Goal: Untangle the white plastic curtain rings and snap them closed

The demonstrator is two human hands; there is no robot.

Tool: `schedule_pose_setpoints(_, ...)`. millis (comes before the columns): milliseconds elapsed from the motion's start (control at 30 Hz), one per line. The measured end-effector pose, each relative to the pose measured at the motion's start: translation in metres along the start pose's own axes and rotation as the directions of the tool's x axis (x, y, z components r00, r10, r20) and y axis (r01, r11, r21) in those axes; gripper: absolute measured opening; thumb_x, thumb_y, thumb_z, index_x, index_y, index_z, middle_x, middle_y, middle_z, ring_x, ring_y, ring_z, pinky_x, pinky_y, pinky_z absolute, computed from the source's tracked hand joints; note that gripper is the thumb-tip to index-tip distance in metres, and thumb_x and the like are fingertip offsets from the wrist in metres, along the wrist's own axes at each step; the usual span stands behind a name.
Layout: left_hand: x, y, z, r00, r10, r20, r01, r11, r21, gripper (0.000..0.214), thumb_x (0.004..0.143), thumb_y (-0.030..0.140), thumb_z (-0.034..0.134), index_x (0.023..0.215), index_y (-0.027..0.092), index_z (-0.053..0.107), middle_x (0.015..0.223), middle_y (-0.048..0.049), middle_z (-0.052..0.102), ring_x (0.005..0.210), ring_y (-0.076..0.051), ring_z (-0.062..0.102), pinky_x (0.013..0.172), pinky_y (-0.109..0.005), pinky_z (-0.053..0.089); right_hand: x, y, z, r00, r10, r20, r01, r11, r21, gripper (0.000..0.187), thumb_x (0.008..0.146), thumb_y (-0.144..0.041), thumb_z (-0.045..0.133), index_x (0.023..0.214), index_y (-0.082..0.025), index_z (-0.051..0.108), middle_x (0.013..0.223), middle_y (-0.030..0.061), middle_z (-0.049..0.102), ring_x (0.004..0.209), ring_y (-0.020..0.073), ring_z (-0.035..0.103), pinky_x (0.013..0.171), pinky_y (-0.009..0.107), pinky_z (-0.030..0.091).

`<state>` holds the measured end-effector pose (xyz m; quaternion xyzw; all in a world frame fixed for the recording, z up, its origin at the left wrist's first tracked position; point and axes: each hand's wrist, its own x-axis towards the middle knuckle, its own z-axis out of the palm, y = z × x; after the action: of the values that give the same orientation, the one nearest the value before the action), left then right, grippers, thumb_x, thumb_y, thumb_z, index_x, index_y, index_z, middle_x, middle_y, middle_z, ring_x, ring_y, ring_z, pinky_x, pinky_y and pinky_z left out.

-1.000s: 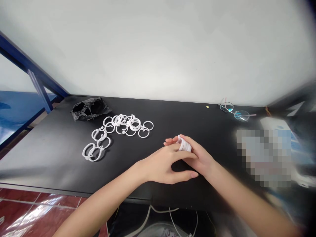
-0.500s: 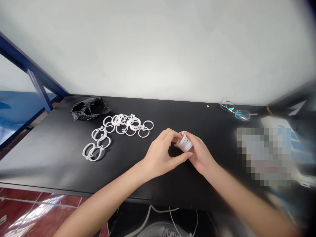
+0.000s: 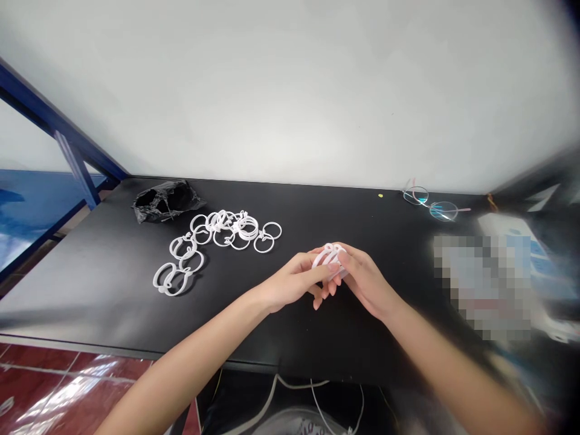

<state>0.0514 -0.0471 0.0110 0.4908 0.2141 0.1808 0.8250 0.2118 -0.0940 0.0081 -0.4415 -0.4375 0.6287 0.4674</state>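
White rings [image 3: 328, 254] sit bunched over the black table [image 3: 113, 290], fingers of my left hand [image 3: 292, 283] and right hand [image 3: 366, 281] clamped on them, seemingly to keep them stacked together.

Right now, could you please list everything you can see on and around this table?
table: one, black, against the white wall
loose rings: many, overlapping, white, left-centre of table
ring bunch: a few, count unclear, white, between both hands
bag: one, black, crumpled, back left of table
glasses: one pair, clear lenses, back right
frame: one, blue, far left
cables: a few, pale, under the table
floor tiles: red, bottom left
left hand: one, bare, grip on the ring bunch
right hand: one, bare, grip on the ring bunch
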Motion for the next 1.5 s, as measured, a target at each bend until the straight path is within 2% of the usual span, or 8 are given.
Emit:
schedule_pose_setpoints(167, -0.004, 0.003, -0.007, 0.995, 0.010, 0.094, 0.012, 0.973, -0.232, 0.033, 0.085, 0.038, 0.067, 0.070, 0.009, 0.063, 0.060, -0.0008, 0.057, 0.047, -0.006, 0.052, 0.042, -0.017, 0.046, 0.000, -0.006, -0.020, 0.984, 0.007, 0.178, -0.018, 0.998, 0.059, 0.051, 0.064, -0.042, 0.085, 0.105, -0.018, 0.066, 0.083, 0.0041, 0.070, 0.078, 0.0196, 0.068, 0.074, 0.034, 0.055)
schedule_pose_setpoints(400, -0.005, 0.000, -0.014, 0.959, -0.036, 0.281, 0.115, 0.956, -0.271, 0.033, 0.079, 0.039, 0.072, 0.068, 0.008, 0.065, 0.057, -0.0036, 0.063, 0.040, -0.008, 0.055, 0.039, -0.019, 0.045, -0.002, 0.002, -0.010, 0.959, 0.050, 0.279, -0.111, 0.972, 0.209, 0.040, 0.061, -0.031, 0.088, 0.085, -0.018, 0.059, 0.069, -0.0038, 0.063, 0.053, 0.0079, 0.057, 0.050, 0.021, 0.047)
schedule_pose_setpoints(567, -0.007, 0.005, -0.010, 0.967, 0.045, 0.251, 0.021, 0.967, -0.255, 0.027, 0.073, 0.030, 0.078, 0.082, 0.011, 0.062, 0.052, 0.0026, 0.060, 0.037, -0.005, 0.051, 0.039, -0.016, 0.043, -0.002, 0.002, -0.005, 0.970, 0.040, 0.239, -0.099, 0.966, 0.238, 0.034, 0.063, -0.024, 0.086, 0.078, -0.017, 0.057, 0.061, -0.0062, 0.062, 0.040, 0.0024, 0.048, 0.039, 0.014, 0.041)
schedule_pose_setpoints(800, -0.007, 0.008, -0.005, 0.993, 0.113, 0.030, -0.112, 0.994, -0.008, 0.019, 0.076, 0.016, 0.068, 0.079, 0.015, 0.050, 0.064, 0.0045, 0.058, 0.040, -0.005, 0.054, 0.038, -0.015, 0.042, -0.001, -0.002, -0.006, 0.985, 0.040, 0.171, -0.071, 0.981, 0.181, 0.029, 0.066, -0.023, 0.084, 0.080, -0.017, 0.060, 0.056, -0.0075, 0.060, 0.034, 0.0027, 0.045, 0.035, 0.016, 0.040)
schedule_pose_setpoints(967, -0.005, 0.001, -0.003, 0.958, 0.237, -0.161, -0.182, 0.938, 0.295, 0.015, 0.080, 0.013, 0.057, 0.090, 0.017, 0.048, 0.076, 0.0030, 0.059, 0.050, -0.004, 0.053, 0.045, -0.015, 0.045, -0.003, -0.003, -0.003, 0.993, 0.006, 0.122, -0.014, 0.998, 0.059, 0.019, 0.070, -0.020, 0.081, 0.073, -0.017, 0.062, 0.060, -0.0060, 0.061, 0.041, 0.0061, 0.056, 0.043, 0.019, 0.048)
schedule_pose_setpoints(1200, -0.004, -0.007, -0.006, 0.886, 0.463, -0.033, -0.278, 0.586, 0.761, 0.031, 0.088, 0.012, 0.044, 0.117, 0.015, 0.054, 0.097, -0.0067, 0.063, 0.081, -0.015, 0.061, 0.071, -0.027, 0.050, -0.004, 0.001, 0.001, 0.978, 0.036, 0.208, -0.044, 0.999, 0.031, 0.020, 0.081, -0.028, 0.073, 0.070, -0.013, 0.066, 0.054, -0.0004, 0.066, 0.045, 0.0109, 0.064, 0.045, 0.020, 0.050)
schedule_pose_setpoints(1367, -0.004, -0.008, -0.015, 0.921, 0.387, 0.048, -0.289, 0.595, 0.750, 0.031, 0.094, 0.023, 0.043, 0.123, 0.015, 0.050, 0.077, -0.0014, 0.067, 0.065, -0.012, 0.062, 0.064, -0.023, 0.047, -0.005, 0.002, -0.003, 0.938, 0.066, 0.339, -0.114, 0.986, 0.124, 0.024, 0.076, -0.021, 0.077, 0.098, -0.014, 0.071, 0.088, 0.0075, 0.075, 0.073, 0.0185, 0.075, 0.054, 0.022, 0.058)
schedule_pose_setpoints(1500, -0.006, -0.005, -0.016, 0.933, 0.357, 0.050, -0.242, 0.515, 0.823, 0.035, 0.091, 0.024, 0.047, 0.125, 0.016, 0.051, 0.075, -0.0004, 0.069, 0.062, -0.013, 0.062, 0.062, -0.023, 0.046, -0.005, 0.001, -0.003, 0.934, 0.100, 0.344, -0.157, 0.977, 0.142, 0.018, 0.087, -0.028, 0.067, 0.096, -0.013, 0.072, 0.091, 0.0105, 0.076, 0.072, 0.0173, 0.075, 0.054, 0.020, 0.058)
